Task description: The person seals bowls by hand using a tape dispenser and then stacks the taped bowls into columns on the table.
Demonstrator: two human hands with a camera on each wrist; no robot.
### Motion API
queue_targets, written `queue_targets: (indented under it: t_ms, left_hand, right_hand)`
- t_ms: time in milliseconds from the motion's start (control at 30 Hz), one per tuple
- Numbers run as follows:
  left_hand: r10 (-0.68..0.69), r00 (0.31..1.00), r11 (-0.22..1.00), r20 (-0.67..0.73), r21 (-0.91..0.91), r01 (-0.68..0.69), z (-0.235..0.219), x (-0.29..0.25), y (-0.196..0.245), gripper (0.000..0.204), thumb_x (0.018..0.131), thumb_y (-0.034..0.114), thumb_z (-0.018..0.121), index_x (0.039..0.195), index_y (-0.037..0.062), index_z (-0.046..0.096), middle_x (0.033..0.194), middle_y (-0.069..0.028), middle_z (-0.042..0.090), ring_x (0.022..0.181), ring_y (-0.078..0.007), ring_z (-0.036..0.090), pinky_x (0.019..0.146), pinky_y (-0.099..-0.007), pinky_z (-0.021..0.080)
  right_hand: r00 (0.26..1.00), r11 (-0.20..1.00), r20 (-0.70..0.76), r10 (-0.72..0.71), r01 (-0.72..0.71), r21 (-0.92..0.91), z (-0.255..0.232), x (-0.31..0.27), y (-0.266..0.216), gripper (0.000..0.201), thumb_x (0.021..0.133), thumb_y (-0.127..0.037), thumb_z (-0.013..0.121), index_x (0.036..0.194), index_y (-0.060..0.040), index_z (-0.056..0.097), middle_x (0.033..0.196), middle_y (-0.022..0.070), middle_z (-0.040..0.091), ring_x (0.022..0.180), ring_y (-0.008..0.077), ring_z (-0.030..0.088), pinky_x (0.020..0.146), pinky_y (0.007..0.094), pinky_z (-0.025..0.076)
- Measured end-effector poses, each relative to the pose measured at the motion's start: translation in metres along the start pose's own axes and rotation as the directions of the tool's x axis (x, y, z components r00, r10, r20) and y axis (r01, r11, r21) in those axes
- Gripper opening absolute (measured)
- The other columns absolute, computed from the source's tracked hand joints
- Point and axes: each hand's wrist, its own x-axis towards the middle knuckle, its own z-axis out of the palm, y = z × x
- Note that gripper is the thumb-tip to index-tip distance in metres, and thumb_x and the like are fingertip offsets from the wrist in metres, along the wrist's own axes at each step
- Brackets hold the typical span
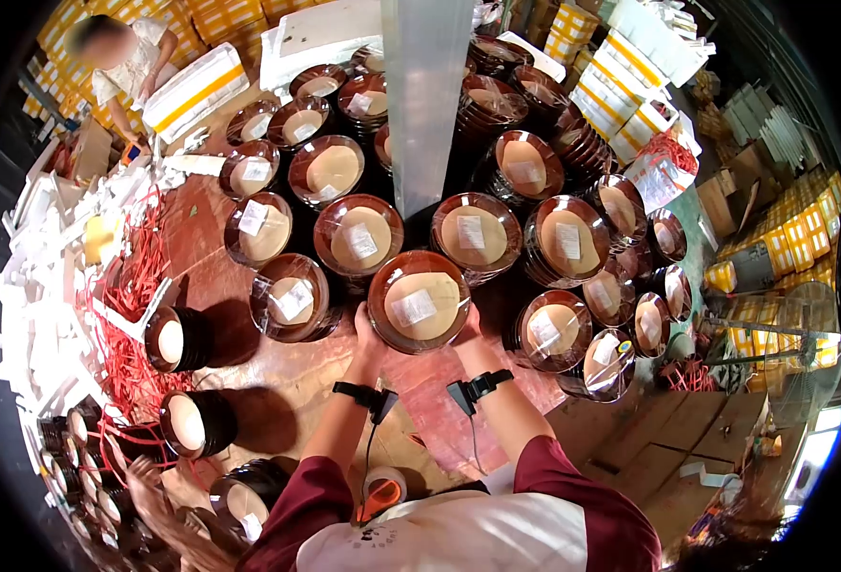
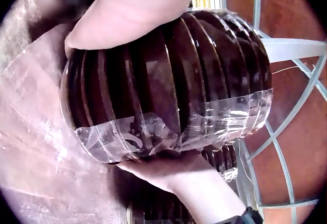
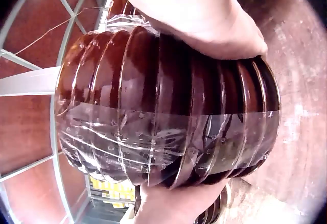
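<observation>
A stack of glossy dark-brown bowls (image 1: 419, 334), bound with clear tape, is held in front of the person's body. Its top bowl shows a tan disc and a white paper label. My left hand (image 1: 367, 326) grips the stack's left side, and my right hand (image 1: 472, 329) grips the right side. In the left wrist view the left hand (image 2: 138, 14) lies across the nested bowls (image 2: 168, 81), near one end of the stack. From the right wrist, the right hand (image 3: 204, 19) appears against the same ridged stack (image 3: 158, 101); the fingertips are partly hidden.
More taped bowl stacks (image 1: 358, 234) stand behind and to both sides, around a metal post (image 1: 428, 105). Red strapping (image 1: 134, 334) and white foam pieces (image 1: 44, 296) lie left. Another person (image 1: 115, 57) is at back left. A hand (image 1: 158, 500) reaches in at lower left.
</observation>
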Motion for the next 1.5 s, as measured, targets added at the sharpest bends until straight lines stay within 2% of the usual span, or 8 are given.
queue_targets:
  t_ms: [233, 300, 367, 633, 933, 1133, 1333, 1500]
  left_hand:
    - [0.005, 1.000, 0.990, 0.027, 0.141, -0.008, -0.013, -0.013, -0.008, 0.048, 0.103, 0.037, 0.034, 0.127, 0.0039, 0.059, 0.125, -0.0097, 0.067, 0.112, -0.0249, 0.063, 0.102, -0.0383, 0.047]
    - [0.048, 0.996, 0.949, -0.070, 0.314, -0.024, -0.037, -0.028, -0.018, 0.043, 0.103, 0.036, 0.038, 0.124, 0.0043, 0.059, 0.124, -0.0094, 0.066, 0.111, -0.0222, 0.063, 0.099, -0.0356, 0.046]
    - [0.041, 0.988, 0.927, -0.146, 0.375, 0.017, -0.026, -0.101, 0.001, 0.038, 0.102, 0.032, 0.042, 0.122, 0.0045, 0.060, 0.121, -0.0092, 0.067, 0.109, -0.0217, 0.063, 0.096, -0.0353, 0.047]
    - [-0.215, 0.972, 0.834, -0.100, 0.499, 0.236, -0.138, -0.346, 0.057, 0.029, 0.100, 0.029, 0.050, 0.112, 0.0070, 0.063, 0.114, -0.0068, 0.068, 0.107, -0.0208, 0.064, 0.092, -0.0336, 0.048]
    - [0.015, 0.971, 0.934, -0.240, 0.350, 0.072, -0.224, -0.470, 0.065, 0.022, 0.099, 0.020, 0.052, 0.108, 0.0036, 0.064, 0.101, -0.0063, 0.067, 0.090, -0.0157, 0.065, 0.081, -0.0287, 0.053]
    - [-0.030, 0.906, 0.999, -0.422, -0.001, 0.033, -0.331, -0.501, 0.063, 0.022, 0.094, 0.025, 0.053, 0.098, 0.0055, 0.063, 0.088, -0.0065, 0.070, 0.077, -0.0192, 0.067, 0.067, -0.0281, 0.052]
    - [0.448, 0.539, 0.875, -0.713, 0.227, -0.427, -0.440, -0.447, 0.104, 0.045, 0.096, 0.048, 0.053, 0.121, 0.0112, 0.062, 0.114, -0.0013, 0.066, 0.106, -0.0139, 0.061, 0.092, -0.0311, 0.047]
    - [0.456, 0.771, 0.881, -0.445, 0.105, -0.461, -0.448, -0.404, 0.147, 0.058, 0.104, 0.052, 0.037, 0.141, 0.0098, 0.052, 0.135, -0.0033, 0.060, 0.122, -0.0191, 0.057, 0.105, -0.0342, 0.043]
  right_hand:
    - [0.984, 0.997, -0.164, 0.068, -0.072, -0.017, 0.040, -0.045, -0.031, 0.046, 0.099, -0.030, 0.042, 0.130, 0.0002, 0.059, 0.131, 0.0182, 0.062, 0.117, 0.0324, 0.061, 0.102, 0.0426, 0.049]
    - [0.886, 0.948, -0.342, -0.314, 0.271, -0.168, 0.016, -0.075, -0.005, 0.036, 0.098, -0.027, 0.048, 0.121, -0.0038, 0.063, 0.120, 0.0141, 0.067, 0.106, 0.0267, 0.065, 0.092, 0.0390, 0.053]
    - [0.905, 0.838, -0.251, -0.344, 0.175, -0.517, 0.009, -0.137, -0.007, 0.017, 0.094, -0.019, 0.055, 0.098, -0.0060, 0.065, 0.087, 0.0013, 0.066, 0.080, 0.0139, 0.063, 0.068, 0.0270, 0.050]
    - [0.887, 0.386, 0.001, 0.461, -0.199, -0.901, -0.005, -0.341, 0.039, 0.015, 0.096, -0.012, 0.058, 0.102, 0.0007, 0.063, 0.091, 0.0100, 0.070, 0.078, 0.0153, 0.067, 0.070, 0.0282, 0.053]
    - [0.783, 0.066, 0.087, 0.616, 0.059, -0.996, 0.035, -0.364, 0.113, 0.018, 0.098, -0.012, 0.057, 0.104, 0.0040, 0.061, 0.090, 0.0135, 0.071, 0.081, 0.0169, 0.068, 0.074, 0.0285, 0.055]
    - [0.675, 0.047, 0.250, 0.694, 0.304, -0.951, 0.055, -0.372, 0.173, 0.020, 0.098, -0.016, 0.060, 0.106, 0.0014, 0.062, 0.094, 0.0084, 0.071, 0.082, 0.0139, 0.067, 0.073, 0.0249, 0.053]
    - [0.768, 0.298, 0.286, 0.573, 0.130, -0.946, 0.109, -0.343, 0.304, 0.045, 0.101, -0.044, 0.054, 0.124, -0.0053, 0.059, 0.111, 0.0099, 0.068, 0.105, 0.0164, 0.061, 0.093, 0.0331, 0.047]
    - [0.745, 0.456, 0.170, 0.645, -0.197, -0.868, 0.158, -0.349, 0.386, 0.080, 0.096, -0.069, 0.043, 0.140, -0.0033, 0.051, 0.140, 0.0094, 0.055, 0.127, 0.0218, 0.047, 0.111, 0.0385, 0.033]
